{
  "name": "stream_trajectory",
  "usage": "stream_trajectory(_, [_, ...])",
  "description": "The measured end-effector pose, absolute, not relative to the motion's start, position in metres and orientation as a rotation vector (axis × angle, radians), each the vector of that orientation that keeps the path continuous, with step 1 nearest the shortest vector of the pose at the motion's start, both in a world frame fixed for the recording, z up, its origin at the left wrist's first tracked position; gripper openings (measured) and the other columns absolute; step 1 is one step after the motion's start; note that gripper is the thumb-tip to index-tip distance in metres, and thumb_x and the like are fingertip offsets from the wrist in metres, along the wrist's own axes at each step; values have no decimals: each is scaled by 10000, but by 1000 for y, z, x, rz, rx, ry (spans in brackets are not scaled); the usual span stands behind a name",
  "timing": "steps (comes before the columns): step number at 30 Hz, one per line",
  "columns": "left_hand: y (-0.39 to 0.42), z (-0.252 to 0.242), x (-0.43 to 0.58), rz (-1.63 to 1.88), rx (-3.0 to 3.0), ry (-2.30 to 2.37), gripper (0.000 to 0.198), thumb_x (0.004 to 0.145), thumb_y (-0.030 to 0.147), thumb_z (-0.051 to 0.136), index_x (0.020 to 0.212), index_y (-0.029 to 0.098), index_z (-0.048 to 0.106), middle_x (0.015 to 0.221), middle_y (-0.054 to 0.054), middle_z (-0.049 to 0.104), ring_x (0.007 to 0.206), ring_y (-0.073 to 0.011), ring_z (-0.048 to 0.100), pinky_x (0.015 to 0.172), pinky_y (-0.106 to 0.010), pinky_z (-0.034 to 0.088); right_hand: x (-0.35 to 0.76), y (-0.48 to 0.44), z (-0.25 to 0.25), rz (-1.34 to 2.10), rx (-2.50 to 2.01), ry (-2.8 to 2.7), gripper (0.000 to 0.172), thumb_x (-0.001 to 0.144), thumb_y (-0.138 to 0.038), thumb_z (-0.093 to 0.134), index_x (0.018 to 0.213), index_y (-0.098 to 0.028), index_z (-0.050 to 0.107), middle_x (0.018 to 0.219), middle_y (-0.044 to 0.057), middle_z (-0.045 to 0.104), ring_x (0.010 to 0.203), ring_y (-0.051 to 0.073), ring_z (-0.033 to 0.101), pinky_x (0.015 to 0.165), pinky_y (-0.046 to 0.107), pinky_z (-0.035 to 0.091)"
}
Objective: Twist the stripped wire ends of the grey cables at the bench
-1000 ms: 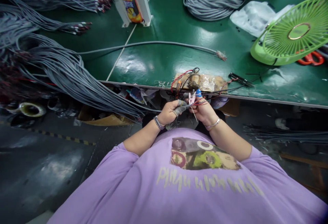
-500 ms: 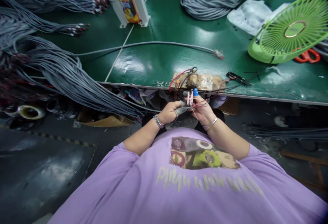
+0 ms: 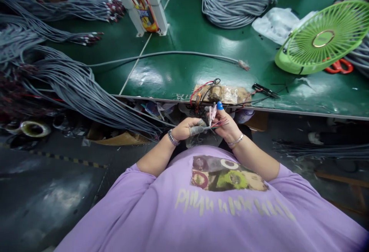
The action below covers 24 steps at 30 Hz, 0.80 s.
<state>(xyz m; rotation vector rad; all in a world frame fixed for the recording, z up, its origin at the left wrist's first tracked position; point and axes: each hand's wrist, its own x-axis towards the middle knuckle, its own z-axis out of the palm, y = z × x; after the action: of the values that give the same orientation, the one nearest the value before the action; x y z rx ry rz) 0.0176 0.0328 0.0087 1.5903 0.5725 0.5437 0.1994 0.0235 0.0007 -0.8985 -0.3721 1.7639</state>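
Note:
My left hand [image 3: 186, 129], with grey coverings on its finger and thumb, is closed around the end of a grey cable [image 3: 206, 128]. Thin red and dark wires [image 3: 221, 122] fan out of that end toward my right palm. In my right hand [image 3: 230, 131] is a small pink clip-like tool [image 3: 212, 113], held between the fingers and a thumb that wears a blue cap [image 3: 220, 105]. The tool's tip is close to where the wires leave the cable; whether it touches them I cannot tell. Both hands are just in front of the bench edge.
A stained board [image 3: 230, 93] with red and black leads lies at the edge of the green bench [image 3: 178, 75]. One loose cable [image 3: 173, 52] stretches behind it. Grey cable bundles [image 3: 72, 79] hang off the left side. A green fan [image 3: 323, 38] and orange-handled scissors [image 3: 340, 66] are at right.
My left hand has shifted slightly left and down with the cable. The cable end and its wires now show more clearly below the pink tool, which has tilted. The whole view has moved a little.

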Motion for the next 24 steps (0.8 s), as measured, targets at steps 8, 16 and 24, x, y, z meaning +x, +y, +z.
stream_trajectory(8, [17,-9,-7,576,1256,613,520,692,602,778,744,98,663,476,41,460,367,-27,283,369,-180,199,213,14,-12,1896,-853,-540,607,744,-768,658,765,-170,554,592,-40,507,401,19,191,377,183,62])
stream_trajectory(16, [14,-6,-3,549,1338,590,458,742,546,764,766,98,676,545,14,540,412,-35,346,397,-174,285,215,-15,-27,1932,-804,-867,433,793,-554,716,765,-129,638,585,-10,536,415,22,230,416,208,105])
stream_trajectory(24, [10,-5,-4,529,1385,616,488,775,580,721,780,94,670,584,-8,574,455,-57,410,431,-185,325,221,0,-19,1893,-810,-734,591,777,-757,622,788,-166,595,573,-37,487,402,29,218,397,199,101])
